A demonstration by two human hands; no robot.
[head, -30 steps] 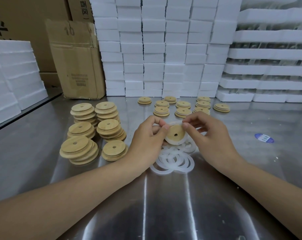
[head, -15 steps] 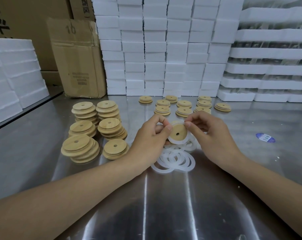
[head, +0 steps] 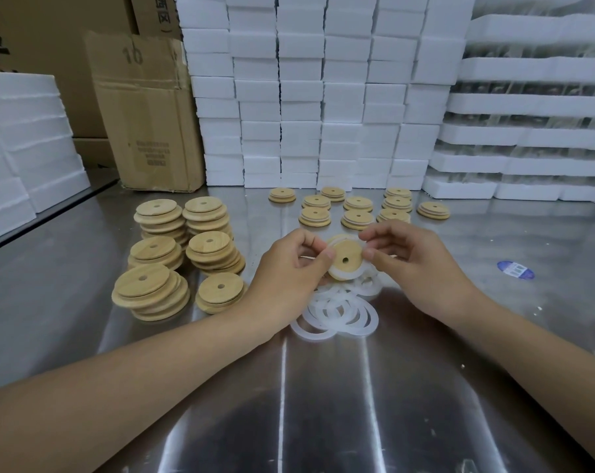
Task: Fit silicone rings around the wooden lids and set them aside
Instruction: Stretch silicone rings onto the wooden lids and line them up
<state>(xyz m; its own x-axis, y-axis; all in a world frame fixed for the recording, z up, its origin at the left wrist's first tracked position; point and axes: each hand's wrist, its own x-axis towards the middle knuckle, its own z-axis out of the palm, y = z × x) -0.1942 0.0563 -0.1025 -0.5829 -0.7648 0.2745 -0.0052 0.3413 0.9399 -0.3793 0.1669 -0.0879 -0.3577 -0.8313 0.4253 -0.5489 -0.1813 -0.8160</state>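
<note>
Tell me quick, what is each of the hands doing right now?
Left hand: closed, pinching the wooden lid by its edge.
Right hand: closed, pinching the same lid and its silicone ring.

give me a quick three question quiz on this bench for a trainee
1. True or false: the left hand and the right hand both hold one wooden lid with a silicone ring at its rim.
2. The loose rings lie: A) in a cardboard box B) on the table below the hands C) on the foam blocks.
3. On which side of the held lid do the tall lid stacks stand?
Key: 1 true; 2 B; 3 the left.
</note>
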